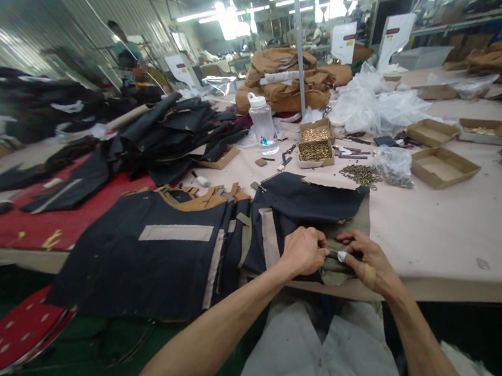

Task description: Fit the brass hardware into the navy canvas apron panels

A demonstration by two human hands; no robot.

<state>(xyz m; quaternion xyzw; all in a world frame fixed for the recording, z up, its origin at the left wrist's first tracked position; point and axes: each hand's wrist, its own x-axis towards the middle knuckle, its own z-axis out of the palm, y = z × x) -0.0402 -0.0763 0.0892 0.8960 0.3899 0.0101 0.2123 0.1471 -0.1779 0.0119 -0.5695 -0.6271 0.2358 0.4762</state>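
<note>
A dark navy fabric panel with an olive lining [357, 219] lies at the table's front edge in front of me. My left hand [305, 251] is closed, its fingertips pinching the fabric near the olive side. Close to its right, my right hand [366, 257] has its fingers curled in on the olive fabric; white tape wraps its thumb and a tan plaster sits near the wrist. Anything small between the fingertips is hidden. To the left lies a stack of navy panels [164, 257] with tan strips, hanging over the table edge.
Behind the fabric stand boxes of brass-coloured fittings [316, 153], a loose heap of metal pieces [361, 175], hand tools [349, 153] and a clear bottle [262, 125]. Dark garments [157, 134] pile up at left, over a red cloth [92, 217]. A red stool [16, 330] stands below.
</note>
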